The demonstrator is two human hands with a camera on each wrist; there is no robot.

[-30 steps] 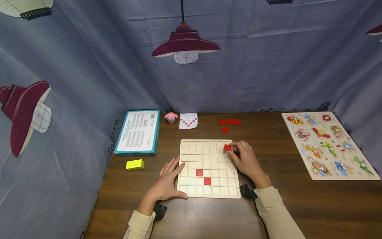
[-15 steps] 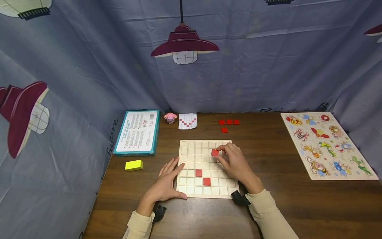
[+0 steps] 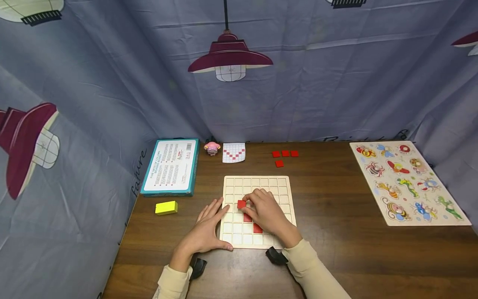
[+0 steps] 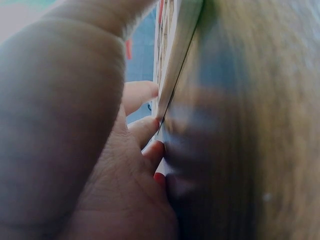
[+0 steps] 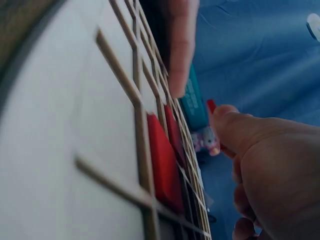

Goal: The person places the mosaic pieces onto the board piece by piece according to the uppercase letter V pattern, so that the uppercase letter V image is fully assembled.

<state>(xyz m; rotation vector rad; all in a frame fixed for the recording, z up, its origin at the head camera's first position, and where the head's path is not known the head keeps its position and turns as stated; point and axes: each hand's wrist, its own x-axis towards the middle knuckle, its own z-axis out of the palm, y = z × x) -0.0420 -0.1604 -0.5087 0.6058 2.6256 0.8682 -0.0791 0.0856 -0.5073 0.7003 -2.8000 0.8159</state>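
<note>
My right hand (image 3: 268, 214) pinches a red square tile (image 3: 241, 204) between thumb and forefinger, over the left part of a pale wooden grid board (image 3: 239, 239). In the right wrist view that tile (image 5: 211, 106) stands off the grid. Two other red tiles lie in cells of the board, one (image 3: 247, 218) partly under the right hand and another (image 3: 257, 229) lower right of it. With fingers spread, my left hand (image 3: 203, 233) rests along the board's left edge; its fingertips (image 4: 152, 90) meet the rim in the left wrist view.
Several loose red tiles (image 3: 285, 153) lie behind the board. A paper card (image 3: 233, 153) with a red V of squares stands beside a pink figurine (image 3: 212, 148). At left are a teal-edged box (image 3: 169, 166) and a yellow block (image 3: 166, 208); an insect puzzle board (image 3: 407, 187) lies right.
My right hand has carried the pinched red tile from the board's upper right corner across and down to its left part. The left hand keeps its place at the edge.
</note>
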